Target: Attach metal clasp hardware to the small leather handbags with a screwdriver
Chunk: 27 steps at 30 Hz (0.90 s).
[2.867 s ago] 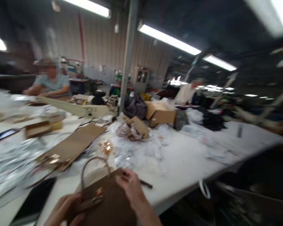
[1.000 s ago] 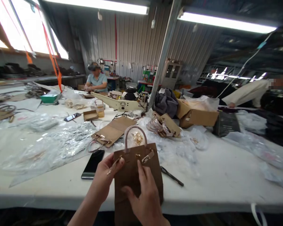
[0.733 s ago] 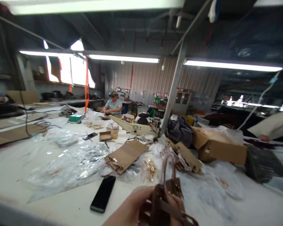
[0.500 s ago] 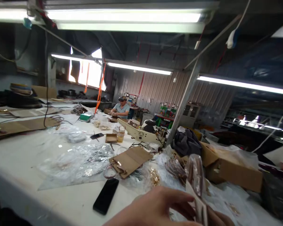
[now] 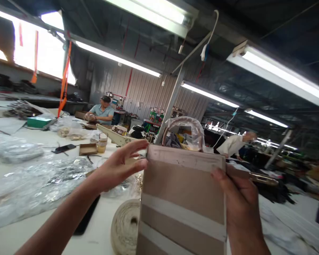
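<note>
I hold a small brown bag (image 5: 183, 198) upright in front of me, its flat side with pale stripes facing me. Its plastic-wrapped handle (image 5: 184, 124) arches above the top edge. My right hand (image 5: 240, 205) grips the bag's right edge, thumb on the near face. A strap with a gold metal end (image 5: 257, 176) sticks out past that hand. My left hand (image 5: 121, 164) pinches the bag's upper left corner with its fingertips.
A spool of pale twine (image 5: 124, 226) and a black phone (image 5: 86, 216) lie on the white table (image 5: 21, 226) below the bag. Clear plastic bags (image 5: 42, 177) cover the table's left. One person (image 5: 101, 111) sits at the far end; another (image 5: 239, 143) works at the right.
The bag has been lifted from the table edge, turned round and raised to eye level. The camera has tilted up and swung right.
</note>
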Each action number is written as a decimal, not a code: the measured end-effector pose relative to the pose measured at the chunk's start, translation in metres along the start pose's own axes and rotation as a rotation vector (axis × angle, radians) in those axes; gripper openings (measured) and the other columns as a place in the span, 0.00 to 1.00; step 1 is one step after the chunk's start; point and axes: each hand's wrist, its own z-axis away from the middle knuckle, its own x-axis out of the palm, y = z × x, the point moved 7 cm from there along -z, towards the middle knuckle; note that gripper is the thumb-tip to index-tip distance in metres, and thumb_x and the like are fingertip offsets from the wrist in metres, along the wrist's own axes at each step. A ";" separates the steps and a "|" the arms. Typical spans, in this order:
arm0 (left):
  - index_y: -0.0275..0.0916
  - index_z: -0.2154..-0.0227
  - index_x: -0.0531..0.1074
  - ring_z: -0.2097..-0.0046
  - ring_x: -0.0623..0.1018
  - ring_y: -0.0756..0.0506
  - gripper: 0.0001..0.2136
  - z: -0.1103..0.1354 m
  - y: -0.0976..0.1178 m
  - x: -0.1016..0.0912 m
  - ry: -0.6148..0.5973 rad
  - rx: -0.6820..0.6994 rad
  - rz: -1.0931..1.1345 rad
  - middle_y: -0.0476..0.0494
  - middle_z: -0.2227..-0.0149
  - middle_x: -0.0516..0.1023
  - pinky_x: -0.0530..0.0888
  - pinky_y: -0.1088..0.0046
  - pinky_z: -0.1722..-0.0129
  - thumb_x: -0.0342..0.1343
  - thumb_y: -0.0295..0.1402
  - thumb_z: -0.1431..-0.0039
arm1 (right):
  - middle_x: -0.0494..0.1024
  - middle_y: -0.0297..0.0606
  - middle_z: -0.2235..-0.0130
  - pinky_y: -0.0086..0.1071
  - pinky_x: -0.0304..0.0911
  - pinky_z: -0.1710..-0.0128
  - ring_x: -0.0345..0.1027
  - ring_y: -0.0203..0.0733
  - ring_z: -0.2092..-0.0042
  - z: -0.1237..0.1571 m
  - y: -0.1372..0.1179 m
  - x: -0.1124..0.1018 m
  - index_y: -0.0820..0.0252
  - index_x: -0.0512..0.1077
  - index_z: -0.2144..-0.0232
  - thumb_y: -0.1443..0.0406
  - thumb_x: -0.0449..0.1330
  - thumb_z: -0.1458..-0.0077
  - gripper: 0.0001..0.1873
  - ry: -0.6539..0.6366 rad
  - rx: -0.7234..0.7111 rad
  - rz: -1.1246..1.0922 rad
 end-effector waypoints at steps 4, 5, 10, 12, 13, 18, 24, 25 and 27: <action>0.45 0.30 0.70 0.31 0.74 0.34 0.30 0.022 -0.011 0.013 -0.192 -0.035 0.049 0.36 0.31 0.75 0.72 0.51 0.30 0.66 0.45 0.31 | 0.87 0.44 0.54 0.43 0.79 0.56 0.82 0.61 0.51 0.004 0.054 0.001 0.55 0.86 0.54 0.53 0.74 0.40 0.17 -0.086 0.161 -0.240; 0.46 0.30 0.71 0.31 0.73 0.34 0.29 0.028 -0.011 0.015 -0.207 -0.040 0.033 0.37 0.31 0.75 0.72 0.52 0.30 0.66 0.45 0.31 | 0.87 0.43 0.54 0.43 0.79 0.56 0.83 0.60 0.52 0.008 0.065 0.003 0.55 0.86 0.55 0.53 0.74 0.41 0.16 -0.121 0.179 -0.267; 0.41 0.38 0.77 0.49 0.82 0.41 0.22 0.059 -0.015 0.028 -0.318 -0.175 -0.014 0.40 0.48 0.85 0.79 0.68 0.51 0.59 0.48 0.26 | 0.87 0.41 0.59 0.44 0.79 0.58 0.83 0.55 0.59 0.040 0.099 0.018 0.51 0.86 0.58 0.53 0.74 0.41 0.13 -0.214 0.236 -0.409; 0.40 0.41 0.78 0.54 0.80 0.43 0.21 0.072 -0.020 0.029 -0.348 -0.212 -0.084 0.42 0.53 0.84 0.77 0.72 0.55 0.57 0.48 0.25 | 0.87 0.41 0.61 0.43 0.78 0.59 0.82 0.53 0.63 0.054 0.110 0.019 0.50 0.86 0.58 0.52 0.75 0.42 0.13 -0.205 0.261 -0.434; 0.40 0.43 0.78 0.54 0.80 0.44 0.20 0.079 -0.024 0.029 -0.360 -0.232 -0.140 0.43 0.55 0.84 0.75 0.72 0.55 0.56 0.48 0.25 | 0.87 0.40 0.63 0.42 0.78 0.60 0.82 0.52 0.65 0.060 0.116 0.019 0.51 0.86 0.59 0.52 0.76 0.43 0.14 -0.211 0.279 -0.428; 0.39 0.59 0.79 0.63 0.76 0.47 0.16 0.117 -0.052 0.021 -0.478 -0.448 -0.356 0.47 0.64 0.81 0.69 0.74 0.64 0.56 0.46 0.25 | 0.85 0.42 0.66 0.38 0.75 0.65 0.79 0.51 0.65 0.084 0.143 0.025 0.55 0.87 0.58 0.55 0.82 0.51 0.20 -0.465 0.416 -0.250; 0.43 0.54 0.81 0.54 0.80 0.43 0.13 0.161 -0.083 0.015 -0.467 -0.643 -0.167 0.48 0.56 0.84 0.72 0.74 0.56 0.62 0.47 0.30 | 0.83 0.43 0.57 0.35 0.73 0.62 0.76 0.48 0.58 0.115 0.168 0.044 0.55 0.87 0.60 0.56 0.78 0.44 0.13 -0.607 0.509 -0.245; 0.44 0.54 0.81 0.54 0.80 0.43 0.12 0.170 -0.092 0.015 -0.432 -0.670 -0.190 0.48 0.56 0.84 0.72 0.73 0.55 0.62 0.45 0.30 | 0.82 0.43 0.58 0.35 0.71 0.62 0.75 0.48 0.59 0.125 0.175 0.047 0.56 0.86 0.61 0.55 0.77 0.43 0.12 -0.638 0.539 -0.235; 0.43 0.56 0.81 0.57 0.78 0.43 0.11 0.188 -0.113 0.018 -0.357 -0.731 -0.256 0.48 0.60 0.83 0.71 0.72 0.57 0.59 0.43 0.29 | 0.82 0.42 0.61 0.35 0.70 0.62 0.74 0.48 0.59 0.147 0.194 0.051 0.56 0.86 0.60 0.54 0.76 0.42 0.13 -0.676 0.625 -0.200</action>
